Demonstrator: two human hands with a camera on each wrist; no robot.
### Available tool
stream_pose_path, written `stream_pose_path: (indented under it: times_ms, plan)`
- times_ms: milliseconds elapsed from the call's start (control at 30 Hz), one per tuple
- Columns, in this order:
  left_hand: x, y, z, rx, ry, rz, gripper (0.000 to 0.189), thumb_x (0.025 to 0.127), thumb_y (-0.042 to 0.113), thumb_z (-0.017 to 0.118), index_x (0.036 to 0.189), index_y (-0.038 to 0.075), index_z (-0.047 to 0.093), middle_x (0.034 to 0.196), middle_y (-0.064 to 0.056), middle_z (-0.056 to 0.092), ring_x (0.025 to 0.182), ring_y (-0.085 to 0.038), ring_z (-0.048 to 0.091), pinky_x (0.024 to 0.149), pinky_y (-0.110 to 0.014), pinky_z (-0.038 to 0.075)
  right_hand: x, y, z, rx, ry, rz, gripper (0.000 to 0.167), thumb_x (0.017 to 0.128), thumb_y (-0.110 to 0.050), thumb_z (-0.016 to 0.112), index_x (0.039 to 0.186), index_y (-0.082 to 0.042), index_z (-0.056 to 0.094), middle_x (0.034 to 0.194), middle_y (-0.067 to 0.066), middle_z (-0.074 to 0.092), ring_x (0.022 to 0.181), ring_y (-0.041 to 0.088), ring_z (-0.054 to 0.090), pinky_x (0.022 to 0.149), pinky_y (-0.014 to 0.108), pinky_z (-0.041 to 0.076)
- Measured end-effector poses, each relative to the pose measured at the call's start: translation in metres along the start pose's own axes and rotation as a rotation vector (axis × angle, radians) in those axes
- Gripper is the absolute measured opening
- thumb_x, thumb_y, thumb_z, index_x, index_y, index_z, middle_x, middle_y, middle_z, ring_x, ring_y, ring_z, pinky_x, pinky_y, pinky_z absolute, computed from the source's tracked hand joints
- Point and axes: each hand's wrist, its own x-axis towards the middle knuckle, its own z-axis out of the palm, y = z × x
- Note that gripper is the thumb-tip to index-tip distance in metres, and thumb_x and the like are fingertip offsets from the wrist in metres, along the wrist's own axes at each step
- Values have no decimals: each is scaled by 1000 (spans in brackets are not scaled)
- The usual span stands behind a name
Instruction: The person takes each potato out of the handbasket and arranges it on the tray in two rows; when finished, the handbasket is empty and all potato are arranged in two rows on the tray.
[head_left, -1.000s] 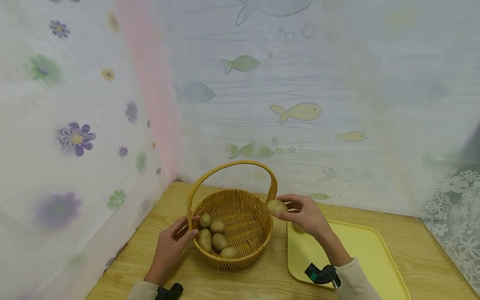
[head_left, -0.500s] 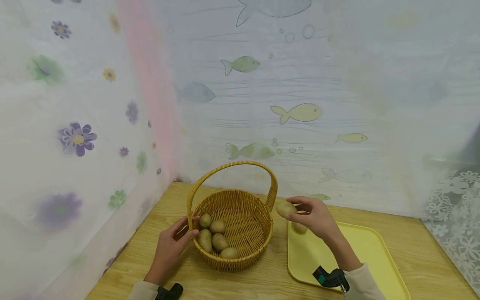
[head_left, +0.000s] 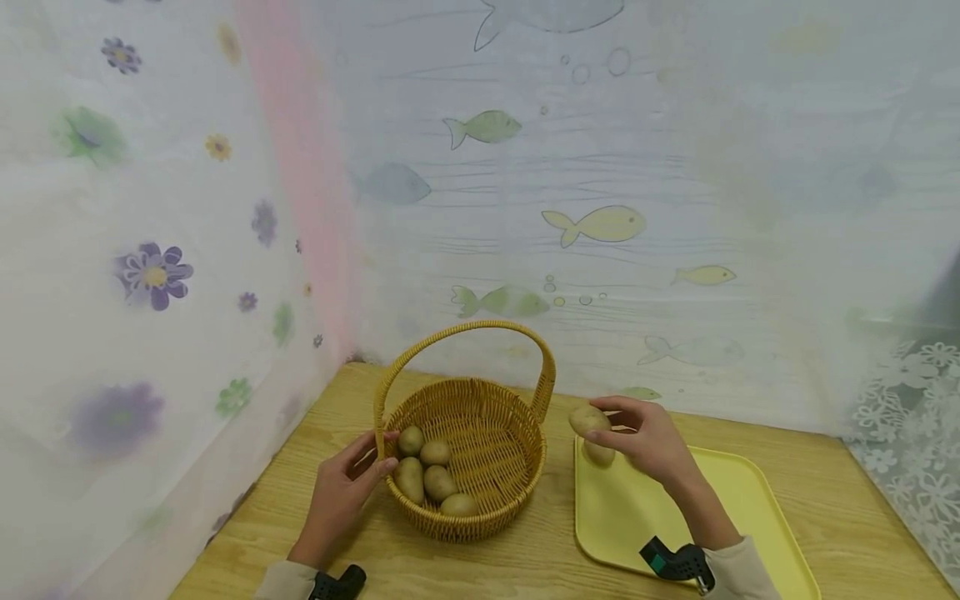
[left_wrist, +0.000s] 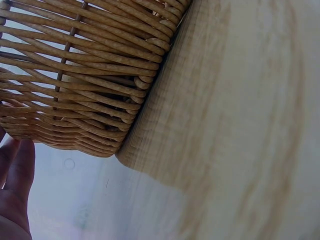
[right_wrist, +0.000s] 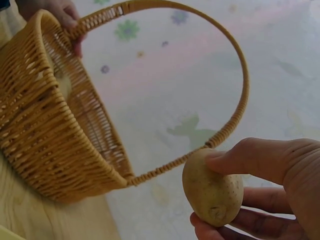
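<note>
The right hand pinches 1 potato near the yellow tray; the left hand holds the basket. Because the pinch looks shallow, the round potato could slip and roll.

Head camera looks down; nearer wrist views share the basket.

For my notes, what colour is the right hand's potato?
Pale yellow-brown; the potato shows best in the right wrist view.

Woven basket — left hand touching it.
</note>
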Motion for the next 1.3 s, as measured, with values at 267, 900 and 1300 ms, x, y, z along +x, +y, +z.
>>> stream_pose_path:
  times_ms: [267, 900, 1300]
  plan:
    - [0, 1, 0, -2, -7, 6, 48, 100, 3, 71, 145, -7, 56, 135, -23, 64, 134, -40, 53, 101, -33, 54, -6, 2, -9, 38, 16, 38, 51, 93, -19, 82, 137, 2, 66, 134, 19, 64, 114, 34, 66, 85, 31, 59]
    - [0, 0, 0, 18, 1, 11, 48, 100, 5, 72, 144, -6, 58, 135, -19, 65, 135, -36, 53, 104, -30, 51, -20, 15, -25, -13, 66, 100, 51, 94, -28, 82, 138, -6, 68, 137, 16, 64, 114, 32, 64, 85, 35, 59]
    - [0, 1, 0, 56, 14, 3, 44, 99, 8, 74, 141, -2, 62, 134, -13, 67, 134, -29, 56, 106, -28, 48, -28, 22, -37, -65, 72, 113, 55, 95, -28, 81, 142, -3, 64, 139, 19, 62, 117, 35, 63, 89, 40, 59]
